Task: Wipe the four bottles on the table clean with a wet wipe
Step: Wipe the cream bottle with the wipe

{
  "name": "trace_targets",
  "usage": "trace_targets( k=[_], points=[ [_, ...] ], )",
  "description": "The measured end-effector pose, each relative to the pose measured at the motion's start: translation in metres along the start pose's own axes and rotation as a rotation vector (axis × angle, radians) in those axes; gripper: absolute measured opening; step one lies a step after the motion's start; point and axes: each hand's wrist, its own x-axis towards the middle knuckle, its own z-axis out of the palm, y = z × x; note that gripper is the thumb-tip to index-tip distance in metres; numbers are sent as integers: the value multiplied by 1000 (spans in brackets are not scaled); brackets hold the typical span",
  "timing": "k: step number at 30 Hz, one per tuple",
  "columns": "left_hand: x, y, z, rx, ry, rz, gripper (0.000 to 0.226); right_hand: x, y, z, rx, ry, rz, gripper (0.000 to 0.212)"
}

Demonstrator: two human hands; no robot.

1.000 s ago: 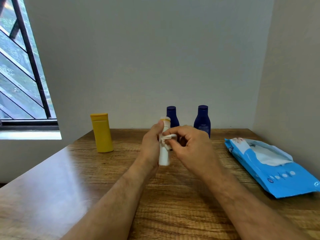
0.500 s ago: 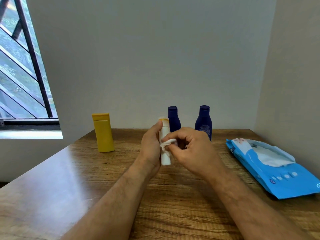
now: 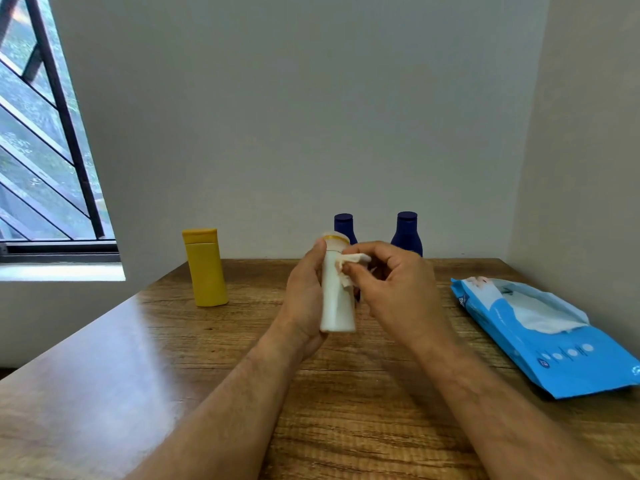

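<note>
Fingers of the left hand (image 3: 304,299) wrap the white bottle (image 3: 337,299) from its left side, thumb up near the cap, holding it upright in the air above the worktop (image 3: 346,393). That grip is closed round the bottle's body. The right hand (image 3: 398,289) pinches a crumpled wet wipe (image 3: 349,265) between thumb and fingertips and presses it against the bottle's upper part, just under the cap.

Behind the hands, 2 dark blue bottles stand near the wall: 1 blue bottle (image 3: 344,225) is partly hidden by the white one, and the other blue bottle (image 3: 407,230) stands to its right. A yellow bottle (image 3: 206,268) stands upright further left, well apart from them. On the right side of the worktop lies a blue pack of wipes (image 3: 554,351), its flap open with a white sheet showing. A barred window (image 3: 45,140) is in the left wall.
</note>
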Motion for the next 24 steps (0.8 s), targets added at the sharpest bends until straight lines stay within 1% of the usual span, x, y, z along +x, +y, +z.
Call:
trace_targets(
  k=[2,4,6,9,11,13,16,19,21,24],
  points=[
    [-1,1,-1,-12,-40,17,59,0,-2,-1,21,14,14,17],
    [-3,5,-2,-28,-42,53,60,-1,-2,-2,46,-6,20,19],
    [-3,8,-4,-54,-6,85,60,-2,-3,-2,57,-74,26,17],
    [2,13,-9,-84,95,85,56,-4,-5,-2,-4,-191,-7,17],
    [4,13,-11,-56,145,49,55,-5,-5,0,-39,-202,-31,17],
    [4,11,-10,7,124,15,55,-5,-5,0,-20,-137,-27,16],
    [1,4,-5,81,45,-28,46,-1,-6,-2,59,14,13,19],
    [-1,1,-1,65,18,-44,40,0,-6,-6,63,83,18,18],
    [0,4,-1,31,58,-19,44,0,-6,-8,84,32,39,18],
    [5,9,-8,-83,170,59,52,-2,-8,-7,163,-162,85,17]
  ],
)
